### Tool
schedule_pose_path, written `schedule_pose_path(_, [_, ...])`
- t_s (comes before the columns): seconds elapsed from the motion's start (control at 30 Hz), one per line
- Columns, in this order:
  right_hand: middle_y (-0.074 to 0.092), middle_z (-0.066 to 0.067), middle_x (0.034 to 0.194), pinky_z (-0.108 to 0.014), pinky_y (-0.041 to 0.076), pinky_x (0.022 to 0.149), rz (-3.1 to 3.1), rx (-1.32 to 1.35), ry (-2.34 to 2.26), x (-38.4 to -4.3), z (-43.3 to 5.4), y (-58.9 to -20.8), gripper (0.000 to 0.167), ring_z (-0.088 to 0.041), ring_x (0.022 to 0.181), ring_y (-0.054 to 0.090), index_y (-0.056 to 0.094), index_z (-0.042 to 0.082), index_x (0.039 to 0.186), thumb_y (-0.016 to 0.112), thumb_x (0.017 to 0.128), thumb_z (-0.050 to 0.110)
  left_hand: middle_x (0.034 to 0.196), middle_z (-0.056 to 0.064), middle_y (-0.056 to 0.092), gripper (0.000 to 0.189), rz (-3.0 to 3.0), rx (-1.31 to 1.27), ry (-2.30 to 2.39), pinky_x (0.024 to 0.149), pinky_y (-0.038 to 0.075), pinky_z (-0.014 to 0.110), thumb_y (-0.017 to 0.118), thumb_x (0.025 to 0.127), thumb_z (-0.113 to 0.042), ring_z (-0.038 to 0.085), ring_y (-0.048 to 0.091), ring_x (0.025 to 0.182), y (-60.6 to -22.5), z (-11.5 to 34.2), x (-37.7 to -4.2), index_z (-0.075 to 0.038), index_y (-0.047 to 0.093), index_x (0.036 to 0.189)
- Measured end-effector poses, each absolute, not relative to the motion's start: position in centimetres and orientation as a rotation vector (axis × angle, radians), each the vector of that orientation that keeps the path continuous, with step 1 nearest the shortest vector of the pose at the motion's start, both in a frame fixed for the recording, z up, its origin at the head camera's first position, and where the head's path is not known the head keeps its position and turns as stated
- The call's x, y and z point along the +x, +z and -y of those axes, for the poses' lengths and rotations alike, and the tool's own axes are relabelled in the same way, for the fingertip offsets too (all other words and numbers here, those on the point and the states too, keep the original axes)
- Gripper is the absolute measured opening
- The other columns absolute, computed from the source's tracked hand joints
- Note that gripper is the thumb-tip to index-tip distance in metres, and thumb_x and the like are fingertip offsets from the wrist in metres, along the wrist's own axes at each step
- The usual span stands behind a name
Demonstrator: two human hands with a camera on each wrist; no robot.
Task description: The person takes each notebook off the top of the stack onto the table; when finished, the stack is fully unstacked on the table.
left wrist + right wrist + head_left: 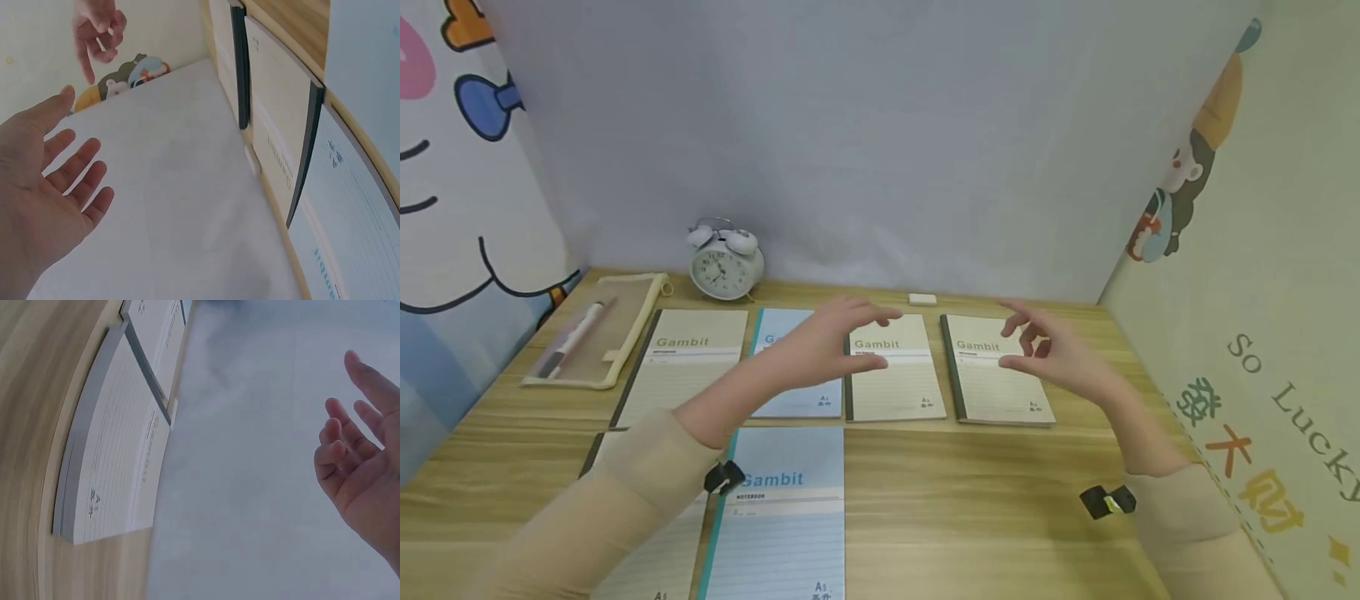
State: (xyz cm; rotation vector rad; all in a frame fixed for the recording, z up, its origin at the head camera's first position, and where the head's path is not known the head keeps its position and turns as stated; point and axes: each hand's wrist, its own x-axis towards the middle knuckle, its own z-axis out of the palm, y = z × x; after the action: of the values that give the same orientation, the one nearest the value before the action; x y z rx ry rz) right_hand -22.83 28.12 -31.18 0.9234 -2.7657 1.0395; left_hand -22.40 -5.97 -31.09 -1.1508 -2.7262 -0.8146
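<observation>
My left hand (842,343) hovers over the back row of notebooks, fingers apart and holding nothing. Below it lie a blue notebook (805,400) and a cream notebook (898,392) with a dark spine, both partly hidden by it. In the left wrist view its palm and spread fingers show empty. Over the rightmost cream notebook (1000,396) is my right hand (1052,354), index finger extended and the others loosely bent, with nothing in it. That notebook appears thick, like a stack, in the right wrist view.
Another cream notebook (677,375) lies at the back left beside a mesh zip pouch (640,333) with a marker (576,333) in it. A white alarm clock (726,267) and a white eraser (922,299) stand behind. In front lie a blue notebook (782,542) and a cream notebook (658,550).
</observation>
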Motion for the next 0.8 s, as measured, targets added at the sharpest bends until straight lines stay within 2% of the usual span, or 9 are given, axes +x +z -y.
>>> schedule_pose_path(0.1, [0.055,-0.01,0.11,-0.021,0.047,0.068,2.759,0.832,1.024,-23.5,-29.8,-31.4,0.073,-0.017,0.085,0.054,0.034,0.011,0.146,0.072,0.083,0.008,0.137,0.002,0.049,0.06,2.708,-1.142,-0.829,0.107,0.034,0.044,0.067,0.088,-0.035,0.023,0.041,0.129,-31.5,3.7,-22.9,-0.021,0.044,0.141])
schedule_pose_path(0.2, [0.054,-0.018,0.119,-0.036,0.05,0.082,2.76,0.765,1.042,-23.5,-30.5,-31.3,0.073,-0.028,0.099,0.055,0.032,0.006,0.146,0.069,0.084,0.004,0.142,0.004,0.045,0.06,2.686,-1.151,-0.792,0.109,0.031,0.043,0.064,0.09,-0.036,0.024,0.037,0.133,-32.3,1.5,-23.4,-0.02,0.042,0.143])
schedule_pose_path(0.33, [0.048,-0.024,0.131,-0.058,0.04,0.094,2.791,0.726,1.077,-24.5,-31.8,-32.5,0.073,-0.039,0.116,0.048,0.029,0.005,0.147,0.068,0.085,0.005,0.146,0.005,0.041,0.059,2.698,-1.18,-0.756,0.111,0.028,0.045,0.06,0.092,-0.037,0.024,0.034,0.136,-33.9,-0.8,-24.4,-0.019,0.039,0.144])
schedule_pose_path(0.43, [0.044,-0.022,0.137,-0.06,0.036,0.099,2.804,0.713,1.108,-25.7,-33.2,-34.1,0.074,-0.041,0.124,0.043,0.03,0.009,0.148,0.07,0.085,0.01,0.149,0.007,0.035,0.061,2.747,-1.187,-0.788,0.112,0.025,0.048,0.059,0.093,-0.039,0.026,0.028,0.139,-35.3,-2.1,-25.5,-0.02,0.036,0.146])
schedule_pose_path(0.53, [0.039,-0.023,0.142,-0.06,0.034,0.101,2.816,0.702,1.143,-26.3,-33.9,-35.2,0.073,-0.042,0.128,0.037,0.031,0.004,0.146,0.071,0.085,0.012,0.152,0.009,0.03,0.065,2.8,-1.172,-0.848,0.112,0.023,0.05,0.058,0.092,-0.041,0.028,0.025,0.14,-36.6,-2.9,-26.6,-0.02,0.032,0.148])
schedule_pose_path(0.67, [0.028,-0.023,0.149,-0.06,0.028,0.105,2.876,0.674,1.211,-26.8,-34.7,-36.8,0.076,-0.042,0.135,0.027,0.028,0.001,0.147,0.07,0.086,0.016,0.155,0.008,0.025,0.07,2.869,-1.134,-0.943,0.114,0.022,0.047,0.058,0.092,-0.043,0.028,0.022,0.142,-38.1,-3.8,-28.0,-0.019,0.027,0.15])
schedule_pose_path(0.8, [0.019,-0.02,0.154,-0.059,0.024,0.108,2.946,0.635,1.245,-27.2,-35.3,-38.2,0.081,-0.041,0.14,0.018,0.022,0.006,0.15,0.07,0.087,0.022,0.155,0.009,0.023,0.076,2.912,-1.093,-0.994,0.115,0.021,0.044,0.059,0.09,-0.045,0.027,0.021,0.142,-39.3,-5.1,-28.8,-0.017,0.024,0.151])
